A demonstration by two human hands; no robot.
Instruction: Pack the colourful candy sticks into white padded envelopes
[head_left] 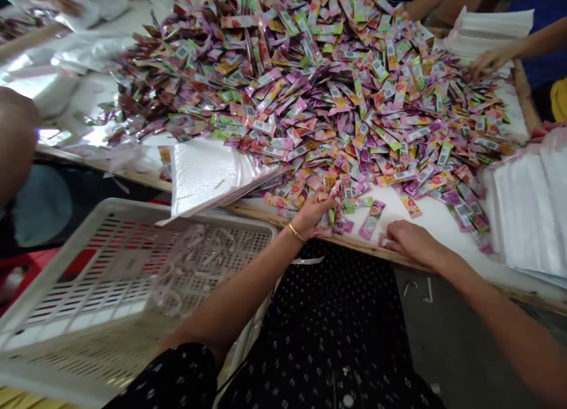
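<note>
My left hand (311, 218), with a gold bangle at the wrist, is closed around several small printed sachets (326, 215) at the table's front edge. To its right, my right hand (410, 241) rests low over the white tabletop (385, 198), fingers curled and pressed together. A pinkish bit shows at those fingertips, but what they hold is mostly hidden. Between the hands lies a single purple sachet (372, 219). Beyond them spreads a large heap of sachets (301, 96) in pink, purple, orange and green.
White padded pouches (208, 173) lie stacked at the left table edge, overhanging a white plastic crate (110, 205) with clear scraps inside. More white pouches (531, 202) stand at the right. Another person's hand (491, 61) reaches into the heap; other people's arms show around the table.
</note>
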